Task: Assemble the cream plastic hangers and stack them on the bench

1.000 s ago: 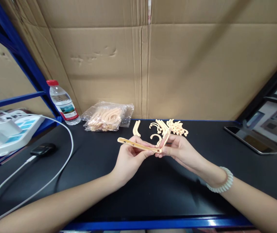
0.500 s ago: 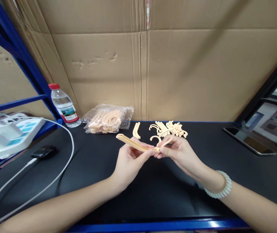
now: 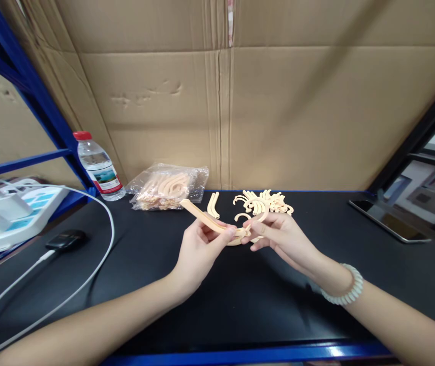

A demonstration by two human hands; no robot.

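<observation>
My left hand (image 3: pixel 201 251) is closed on a beige plastic hanger arm (image 3: pixel 196 211), which slants up to the left. In my right hand (image 3: pixel 288 241), thumb and fingers pinch a curved beige hanger hook (image 3: pixel 267 209) where it meets the arm's lower end. A further beige curved part shows beneath the joint, partly hidden by the fingers. Just behind the hands lies a loose hook (image 3: pixel 242 217). A pair of hanger arms (image 3: pixel 213 205) rests side by side to its left, and a pile of beige hanger parts (image 3: pixel 274 201) sits to the right.
A clear plastic bag (image 3: pixel 167 186) of beige parts lies by the cardboard wall (image 3: pixel 156 101). Left of it stands a water bottle (image 3: pixel 101 170). A white cable (image 3: pixel 111 239) loops over the black table (image 3: pixel 236 310), near a power strip (image 3: pixel 23 218). On the right lies a phone-like device (image 3: pixel 387 222).
The held arm has turned and shows its edge more, with another curved part now visible under the joint. My right fingers have shifted and loosened slightly around the hook.
</observation>
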